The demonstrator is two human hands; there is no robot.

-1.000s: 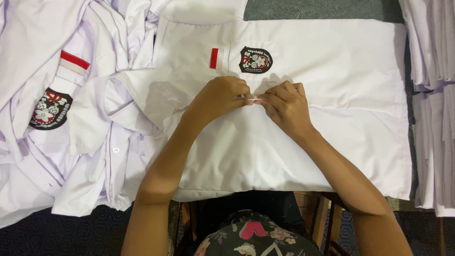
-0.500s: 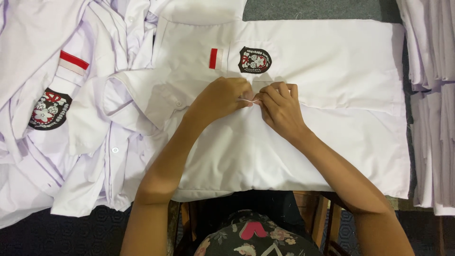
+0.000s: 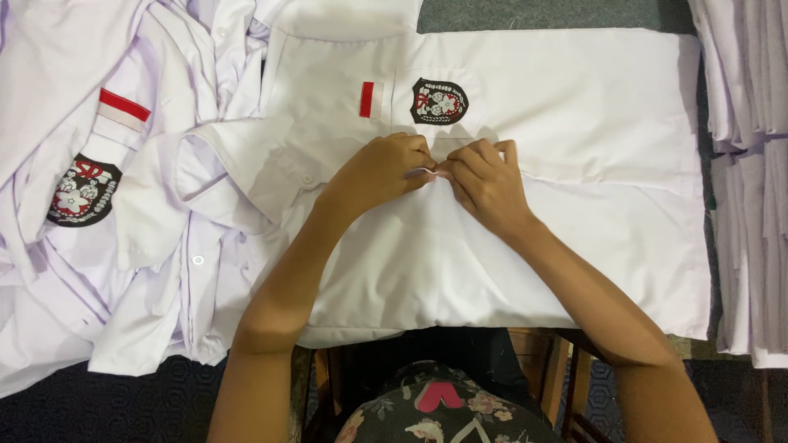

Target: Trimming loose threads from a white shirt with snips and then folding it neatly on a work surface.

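Left hand (image 3: 384, 168) and right hand (image 3: 486, 180) meet fingertip to fingertip, fingers curled tight, pinching the fabric of the white shirt (image 3: 574, 205) spread flat at centre, just near its badge (image 3: 439, 101).

Only one view on my end, the head cam, and it's looking pretty much straight down from above the person's lap. It sits close: both forearms run up from the bottom edge and the left hand (image 3: 386, 168) and right hand (image 3: 484, 182) meet about mid-frame on the white shirt (image 3: 574, 123). That shirt fills most of the picture. The shirt pile (image 3: 90, 164) runs off the left edge, and folded stacks (image 3: 751, 164), I think, off the right.
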